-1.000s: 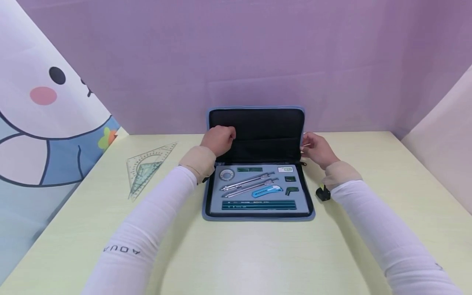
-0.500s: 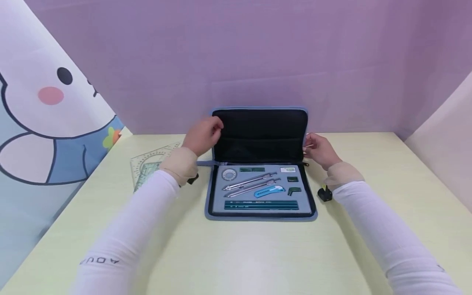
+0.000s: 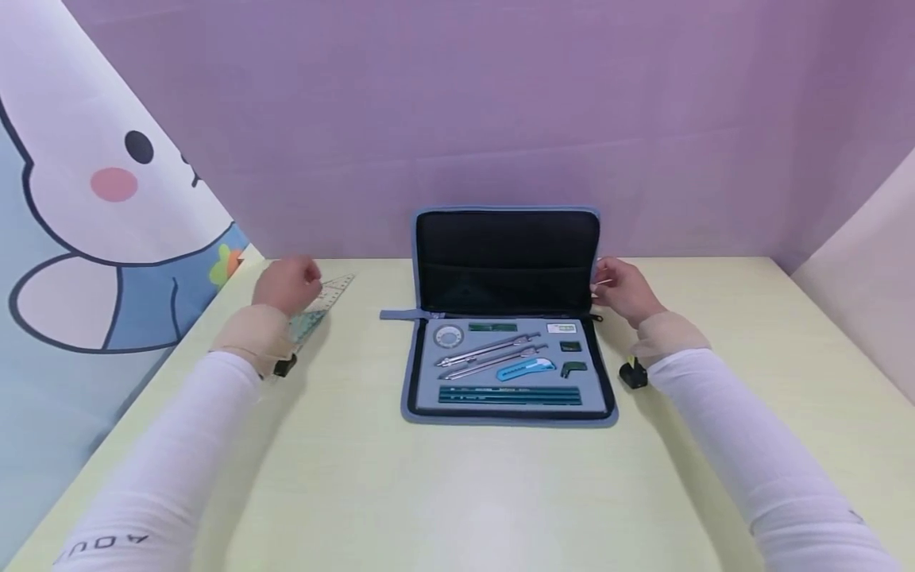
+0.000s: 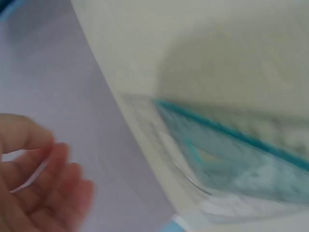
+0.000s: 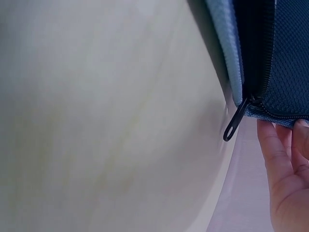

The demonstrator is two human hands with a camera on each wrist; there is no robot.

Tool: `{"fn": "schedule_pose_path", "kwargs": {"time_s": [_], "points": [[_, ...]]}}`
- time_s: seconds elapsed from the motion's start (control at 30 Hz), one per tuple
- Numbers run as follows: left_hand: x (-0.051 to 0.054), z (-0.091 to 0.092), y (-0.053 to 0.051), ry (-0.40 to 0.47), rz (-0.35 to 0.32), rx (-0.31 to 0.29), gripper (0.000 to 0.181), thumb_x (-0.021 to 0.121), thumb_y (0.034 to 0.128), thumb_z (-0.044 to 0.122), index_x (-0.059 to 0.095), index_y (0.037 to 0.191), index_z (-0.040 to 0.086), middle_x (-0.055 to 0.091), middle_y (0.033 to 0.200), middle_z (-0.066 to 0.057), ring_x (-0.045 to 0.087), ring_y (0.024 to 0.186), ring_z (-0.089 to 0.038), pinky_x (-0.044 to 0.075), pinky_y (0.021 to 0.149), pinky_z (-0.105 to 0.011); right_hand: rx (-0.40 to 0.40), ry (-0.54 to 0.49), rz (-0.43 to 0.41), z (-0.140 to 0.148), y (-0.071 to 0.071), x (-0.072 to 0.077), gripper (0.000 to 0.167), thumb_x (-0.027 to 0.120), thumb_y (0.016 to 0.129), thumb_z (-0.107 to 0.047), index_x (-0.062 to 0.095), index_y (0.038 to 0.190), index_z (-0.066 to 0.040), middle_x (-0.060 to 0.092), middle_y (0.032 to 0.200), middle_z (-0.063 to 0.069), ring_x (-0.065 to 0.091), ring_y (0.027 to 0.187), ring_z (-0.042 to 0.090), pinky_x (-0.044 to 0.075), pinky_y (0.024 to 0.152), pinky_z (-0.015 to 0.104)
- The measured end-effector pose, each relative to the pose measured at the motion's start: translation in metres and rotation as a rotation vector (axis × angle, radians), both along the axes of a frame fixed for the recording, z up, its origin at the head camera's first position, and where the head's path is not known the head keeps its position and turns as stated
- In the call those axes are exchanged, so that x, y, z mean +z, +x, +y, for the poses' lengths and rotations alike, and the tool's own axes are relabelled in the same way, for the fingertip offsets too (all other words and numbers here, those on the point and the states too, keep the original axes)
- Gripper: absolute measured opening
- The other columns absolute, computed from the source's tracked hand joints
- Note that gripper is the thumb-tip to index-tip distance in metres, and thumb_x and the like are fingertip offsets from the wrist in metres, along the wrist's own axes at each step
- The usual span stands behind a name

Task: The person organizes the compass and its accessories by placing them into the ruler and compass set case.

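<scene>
A blue zip case of drawing tools stands unfolded on the table, its black-lined lid raised. At the lid's right edge my right hand pinches the rim between thumb and fingers. In the right wrist view the fingers are behind the lid's edge, near the black zipper pull. My left hand hovers over a clear set square and a smaller green-tinted one, hiding part of them. Its fingers are loosely curled and hold nothing; it looks apart from the set squares.
In the case's grey tray sit two metal compasses, a blue utility knife, dark green pencils, a round dial-like piece and an eraser. A strap sticks out at the left hinge. A purple backdrop rises behind the table.
My left hand has moved left, away from the inside of the lid, to above the set squares. My right hand keeps its hold on the lid's right edge.
</scene>
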State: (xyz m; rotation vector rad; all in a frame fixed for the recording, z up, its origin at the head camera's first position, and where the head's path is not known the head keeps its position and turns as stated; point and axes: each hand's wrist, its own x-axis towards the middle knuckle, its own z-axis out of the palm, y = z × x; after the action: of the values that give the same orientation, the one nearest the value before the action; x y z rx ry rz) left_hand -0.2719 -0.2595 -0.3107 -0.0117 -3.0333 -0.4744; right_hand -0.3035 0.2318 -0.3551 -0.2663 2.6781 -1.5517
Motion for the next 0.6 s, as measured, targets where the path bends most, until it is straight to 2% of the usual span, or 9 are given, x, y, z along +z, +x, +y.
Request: {"fn": "schedule_pose_path", "kwargs": {"time_s": [0.13, 0.23, 0.37, 0.5, 0.6], "points": [[-0.008, -0.028, 0.006, -0.053, -0.129, 0.046, 0.029, 0.055, 0.0876, 0.014, 0.056, 0.107, -0.007, 0.061, 0.104, -0.025, 0.057, 0.092, -0.039, 0.045, 0.079, -0.050, 0.003, -0.008, 0.005, -0.001, -0.001, 0.001, 0.016, 0.044, 0.090, 0.013, 0.041, 0.105, 0.010, 0.049, 0.105, 0.026, 0.053, 0.090, 0.026, 0.055, 0.074, 0.025], [-0.013, -0.041, 0.010, -0.053, -0.185, 0.071, 0.030, 0.058, 0.0870, 0.016, 0.057, 0.103, -0.009, 0.062, 0.100, -0.025, 0.057, 0.087, -0.037, 0.046, 0.075, -0.048, 0.001, -0.005, 0.013, 0.000, -0.001, 0.001, 0.014, 0.044, 0.089, 0.014, 0.041, 0.103, 0.010, 0.050, 0.105, 0.026, 0.054, 0.086, 0.020, 0.055, 0.072, 0.024], [-0.020, -0.047, 0.012, -0.042, -0.248, 0.122, 0.034, 0.063, 0.0843, 0.022, 0.059, 0.096, -0.010, 0.063, 0.087, -0.021, 0.056, 0.075, -0.031, 0.046, 0.066, -0.042, -0.002, 0.005, 0.012, 0.000, -0.001, 0.001, 0.014, 0.044, 0.089, 0.014, 0.041, 0.102, 0.009, 0.050, 0.106, 0.025, 0.053, 0.086, 0.019, 0.055, 0.071, 0.023], [-0.027, -0.052, 0.010, -0.039, -0.317, 0.167, 0.046, 0.065, 0.0822, 0.028, 0.056, 0.101, -0.012, 0.061, 0.086, -0.020, 0.055, 0.073, -0.029, 0.046, 0.062, -0.037, -0.002, 0.004, 0.008, -0.001, -0.001, 0.001, 0.015, 0.044, 0.090, 0.014, 0.041, 0.104, 0.010, 0.050, 0.105, 0.025, 0.054, 0.089, 0.025, 0.056, 0.073, 0.026], [-0.032, -0.054, 0.009, -0.036, -0.327, 0.191, 0.048, 0.065, 0.0814, 0.029, 0.054, 0.103, -0.013, 0.059, 0.086, -0.021, 0.055, 0.073, -0.030, 0.046, 0.061, -0.036, -0.002, -0.002, 0.005, -0.003, -0.001, 0.001, 0.015, 0.043, 0.090, 0.014, 0.041, 0.105, 0.010, 0.049, 0.104, 0.025, 0.054, 0.090, 0.028, 0.056, 0.074, 0.027]]}}
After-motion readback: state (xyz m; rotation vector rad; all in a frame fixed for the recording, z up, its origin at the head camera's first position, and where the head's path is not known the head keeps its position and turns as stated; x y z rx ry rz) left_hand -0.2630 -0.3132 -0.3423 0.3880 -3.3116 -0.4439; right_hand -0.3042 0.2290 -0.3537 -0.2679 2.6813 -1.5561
